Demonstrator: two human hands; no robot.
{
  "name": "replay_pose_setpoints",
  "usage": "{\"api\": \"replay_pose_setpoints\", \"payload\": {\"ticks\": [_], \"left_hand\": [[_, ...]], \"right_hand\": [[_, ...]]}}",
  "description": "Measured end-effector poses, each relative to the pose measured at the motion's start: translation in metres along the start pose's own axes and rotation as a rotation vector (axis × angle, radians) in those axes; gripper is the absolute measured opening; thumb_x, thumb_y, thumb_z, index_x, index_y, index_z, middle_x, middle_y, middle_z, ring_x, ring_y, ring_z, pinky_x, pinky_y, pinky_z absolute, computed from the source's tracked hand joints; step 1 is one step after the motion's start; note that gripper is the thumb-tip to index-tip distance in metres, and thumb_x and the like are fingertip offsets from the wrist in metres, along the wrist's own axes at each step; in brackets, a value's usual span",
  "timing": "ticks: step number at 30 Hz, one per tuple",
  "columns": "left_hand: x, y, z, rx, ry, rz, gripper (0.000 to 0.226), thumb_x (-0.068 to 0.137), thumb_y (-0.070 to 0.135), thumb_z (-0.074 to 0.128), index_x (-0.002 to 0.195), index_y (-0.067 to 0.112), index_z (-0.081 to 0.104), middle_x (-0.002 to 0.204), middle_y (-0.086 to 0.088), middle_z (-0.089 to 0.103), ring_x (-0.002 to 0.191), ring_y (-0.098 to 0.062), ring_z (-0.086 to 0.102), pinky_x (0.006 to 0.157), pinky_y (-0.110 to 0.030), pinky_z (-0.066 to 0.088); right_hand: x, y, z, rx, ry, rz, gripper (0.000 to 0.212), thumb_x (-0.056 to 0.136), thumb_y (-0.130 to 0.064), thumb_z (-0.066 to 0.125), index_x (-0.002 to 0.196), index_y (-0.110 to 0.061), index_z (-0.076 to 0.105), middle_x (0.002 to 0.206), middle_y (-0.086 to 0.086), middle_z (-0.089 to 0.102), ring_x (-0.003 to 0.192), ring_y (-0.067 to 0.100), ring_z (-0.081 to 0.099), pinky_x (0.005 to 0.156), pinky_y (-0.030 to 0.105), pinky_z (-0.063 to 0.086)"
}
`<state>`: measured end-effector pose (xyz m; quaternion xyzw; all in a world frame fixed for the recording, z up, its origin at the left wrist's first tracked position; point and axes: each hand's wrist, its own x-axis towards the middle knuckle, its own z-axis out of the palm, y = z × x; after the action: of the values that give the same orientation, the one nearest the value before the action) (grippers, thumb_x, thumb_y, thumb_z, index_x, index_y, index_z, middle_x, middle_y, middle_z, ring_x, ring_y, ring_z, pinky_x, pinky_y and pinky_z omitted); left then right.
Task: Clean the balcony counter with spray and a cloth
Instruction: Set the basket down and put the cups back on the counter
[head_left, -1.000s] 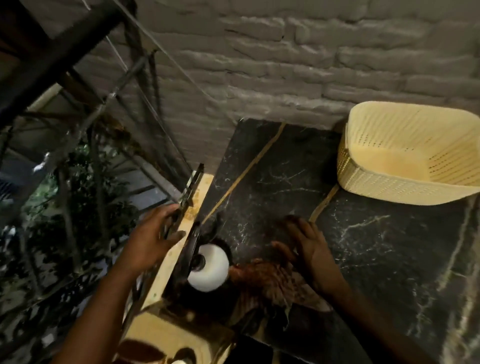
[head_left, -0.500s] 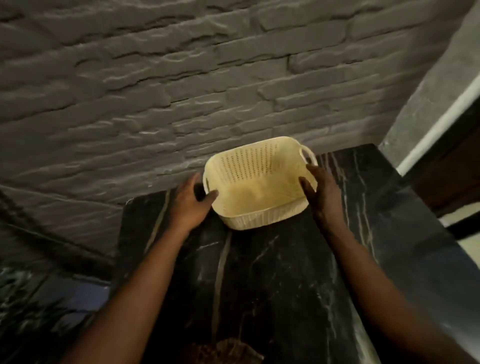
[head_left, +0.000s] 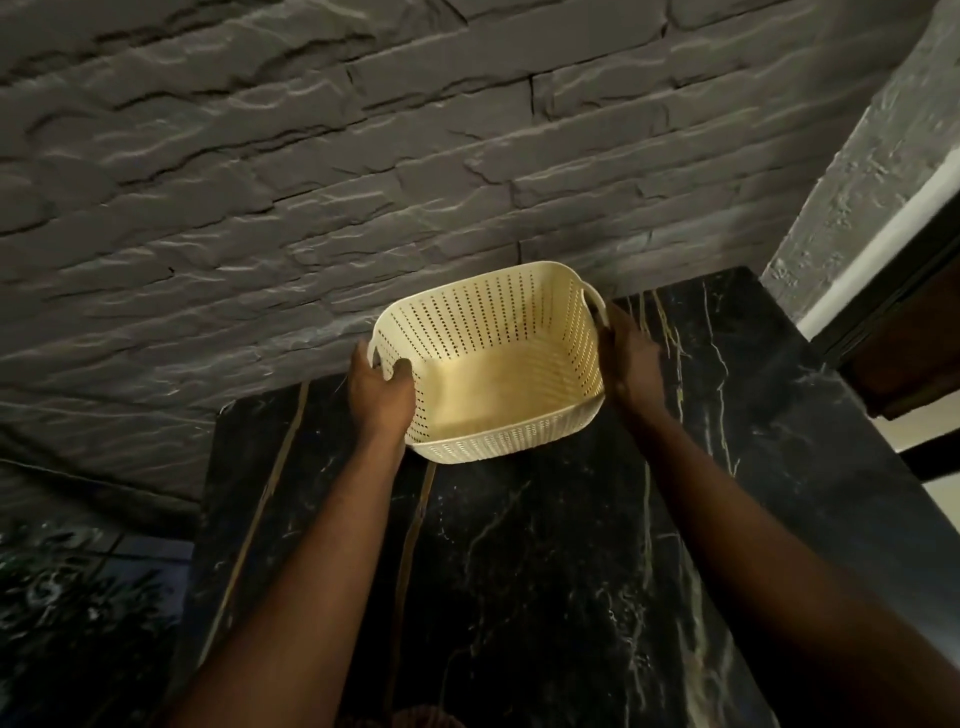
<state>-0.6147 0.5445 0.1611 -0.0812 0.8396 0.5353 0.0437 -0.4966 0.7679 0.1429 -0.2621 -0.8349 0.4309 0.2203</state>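
Gripping the cream basket (head_left: 493, 364) with left hand (head_left: 382, 392) at 9 and right hand (head_left: 631, 358) at 3, up at the counter (head_left: 571, 571) top's 12 o'clock end. Could slip: flimsy perforated plastic, probably.

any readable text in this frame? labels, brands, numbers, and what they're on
None readable.
Cream perforated plastic basket: no label or mark visible.
Black veined marble counter: veining only, no print.
Grey stone-brick wall: no sign or lettering.
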Motion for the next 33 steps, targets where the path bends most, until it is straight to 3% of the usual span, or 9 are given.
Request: {"api": "replay_pose_setpoints", "payload": {"ticks": [3, 7, 10, 13, 16, 19, 26, 28, 33], "left_hand": [[0.000, -0.002, -0.005, -0.002, 0.009, 0.007, 0.048, 0.090, 0.015, 0.057, 0.135, 0.025, 0.045, 0.132, 0.001, 0.057, 0.112, -0.014, 0.057, 0.096, -0.038, 0.050], [0.003, -0.018, -0.041, 0.060, 0.043, 0.008, 0.047, 0.088, 0.018, 0.060, 0.133, 0.023, 0.047, 0.130, -0.002, 0.060, 0.115, -0.020, 0.059, 0.095, -0.041, 0.052], [0.008, -0.039, -0.086, 0.075, 0.056, -0.065, 0.068, 0.088, 0.018, 0.062, 0.148, 0.017, 0.030, 0.143, -0.005, 0.049, 0.129, -0.018, 0.050, 0.104, -0.036, 0.043], [0.007, -0.073, -0.147, 0.126, 0.079, -0.086, 0.083, 0.074, 0.036, 0.066, 0.147, 0.017, 0.030, 0.143, -0.006, 0.050, 0.128, -0.017, 0.051, 0.108, -0.039, 0.041], [-0.001, -0.105, -0.205, 0.194, 0.136, -0.095, 0.076, 0.076, 0.026, 0.069, 0.143, 0.011, 0.036, 0.137, -0.008, 0.054, 0.125, -0.019, 0.053, 0.108, -0.038, 0.041], [-0.012, -0.133, -0.250, 0.201, 0.186, -0.099, 0.070, 0.076, 0.019, 0.070, 0.139, 0.012, 0.039, 0.134, -0.008, 0.056, 0.124, -0.020, 0.054, 0.105, -0.045, 0.044], [-0.025, -0.149, -0.295, 0.227, 0.139, -0.144, 0.085, 0.067, 0.032, 0.072, 0.141, 0.020, 0.032, 0.140, -0.007, 0.048, 0.126, -0.023, 0.050, 0.105, -0.044, 0.044], [-0.025, -0.148, -0.295, 0.211, 0.149, -0.155, 0.082, 0.072, 0.028, 0.074, 0.142, 0.019, 0.032, 0.140, -0.007, 0.048, 0.126, -0.023, 0.050, 0.106, -0.042, 0.043], [-0.027, -0.151, -0.290, 0.212, 0.164, -0.144, 0.079, 0.077, 0.020, 0.073, 0.144, 0.017, 0.031, 0.142, -0.008, 0.047, 0.128, -0.022, 0.048, 0.106, -0.043, 0.042]], "right_hand": [[-0.005, -0.004, 0.005, 0.019, -0.016, 0.030, 0.030, 0.099, -0.024, 0.038, 0.121, -0.012, 0.053, 0.104, 0.006, 0.066, 0.092, 0.017, 0.064, 0.084, 0.043, 0.055], [-0.036, -0.031, 0.022, 0.037, -0.110, 0.053, 0.034, 0.099, -0.023, 0.042, 0.132, -0.015, 0.046, 0.117, 0.006, 0.063, 0.101, 0.015, 0.061, 0.086, 0.026, 0.048], [-0.073, -0.061, 0.041, 0.126, -0.221, 0.083, 0.038, 0.100, -0.021, 0.041, 0.137, -0.017, 0.039, 0.119, 0.007, 0.060, 0.103, 0.017, 0.061, 0.088, 0.030, 0.048], [-0.118, -0.090, 0.069, 0.238, -0.353, 0.114, 0.036, 0.101, -0.028, 0.033, 0.136, -0.023, 0.036, 0.119, 0.007, 0.060, 0.101, 0.019, 0.062, 0.089, 0.038, 0.052], [-0.159, -0.108, 0.105, 0.271, -0.450, 0.155, 0.048, 0.100, -0.037, 0.030, 0.146, -0.026, 0.023, 0.125, 0.012, 0.058, 0.103, 0.022, 0.062, 0.089, 0.039, 0.053], [-0.194, -0.120, 0.133, 0.149, -0.537, 0.071, 0.059, 0.100, -0.022, 0.042, 0.150, -0.026, 0.010, 0.125, 0.014, 0.057, 0.096, 0.017, 0.062, 0.084, 0.029, 0.051], [-0.228, -0.146, 0.149, 0.121, -0.507, 0.022, 0.059, 0.100, -0.023, 0.037, 0.150, -0.025, 0.005, 0.121, 0.020, 0.057, 0.088, 0.018, 0.061, 0.079, 0.027, 0.050], [-0.229, -0.148, 0.148, 0.103, -0.492, 0.000, 0.059, 0.100, -0.020, 0.039, 0.150, -0.021, 0.006, 0.119, 0.019, 0.058, 0.081, 0.012, 0.057, 0.076, 0.022, 0.046], [-0.228, -0.149, 0.144, 0.078, -0.478, 0.016, 0.061, 0.099, -0.018, 0.041, 0.150, -0.019, 0.008, 0.113, 0.021, 0.059, 0.083, 0.018, 0.057, 0.078, 0.029, 0.044]]}}
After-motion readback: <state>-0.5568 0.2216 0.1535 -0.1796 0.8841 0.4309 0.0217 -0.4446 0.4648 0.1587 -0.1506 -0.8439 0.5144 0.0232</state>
